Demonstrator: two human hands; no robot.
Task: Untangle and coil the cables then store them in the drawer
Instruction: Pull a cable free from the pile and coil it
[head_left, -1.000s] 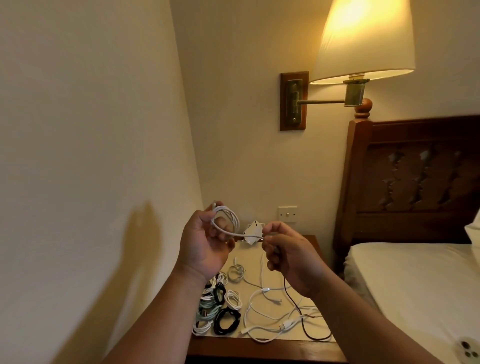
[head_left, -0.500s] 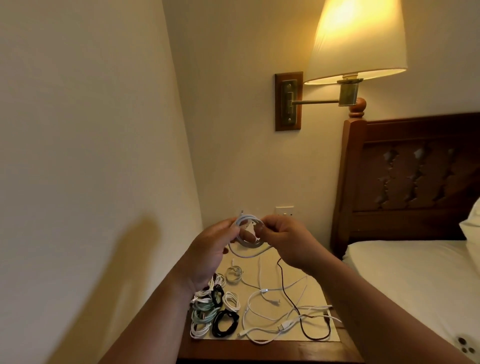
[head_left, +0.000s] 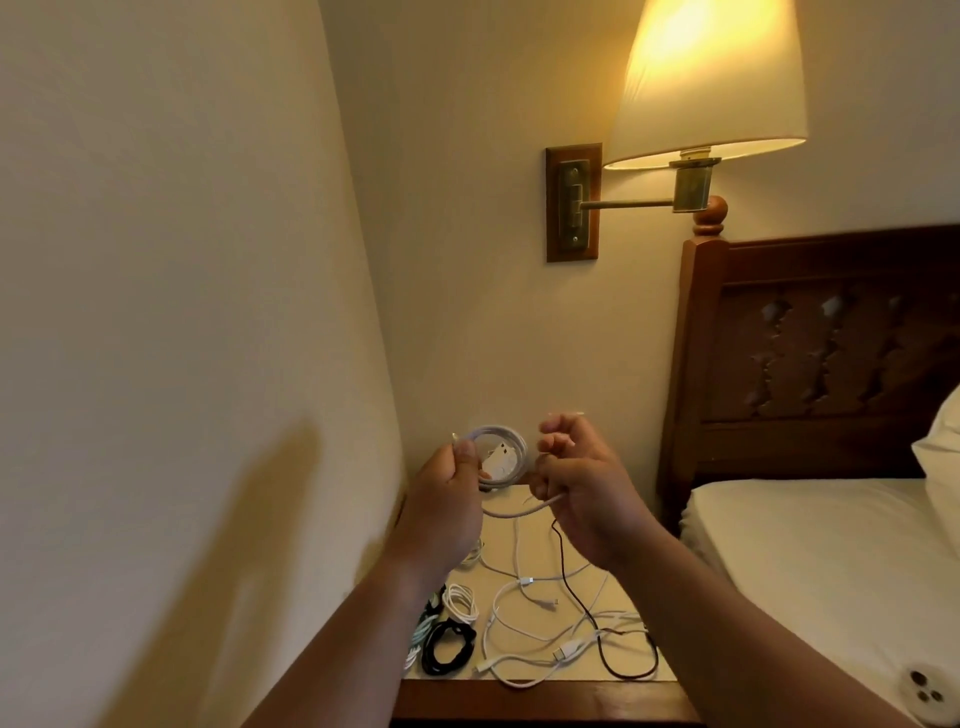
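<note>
Over nightstand (head_left: 545, 696): cable (head_left: 511, 441) in left grip (head_left: 447, 499)

The left grip (head_left: 447, 499) covers the near side of the thin white cable coil (head_left: 501, 434), and a small white flat thing (head_left: 500, 460) behind its loops is too unclear to name. The coil's loose end is lost inside the right grip (head_left: 576, 483). The left forearm (head_left: 363, 623) hides part of the small black, white and green coiled cables (head_left: 452, 631) on the wooden desk (head_left: 545, 696).

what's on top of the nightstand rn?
Coiled cables front-left, loose white cables and a black cable tangled beside them. The left hand and right hand hide its far end.
</note>
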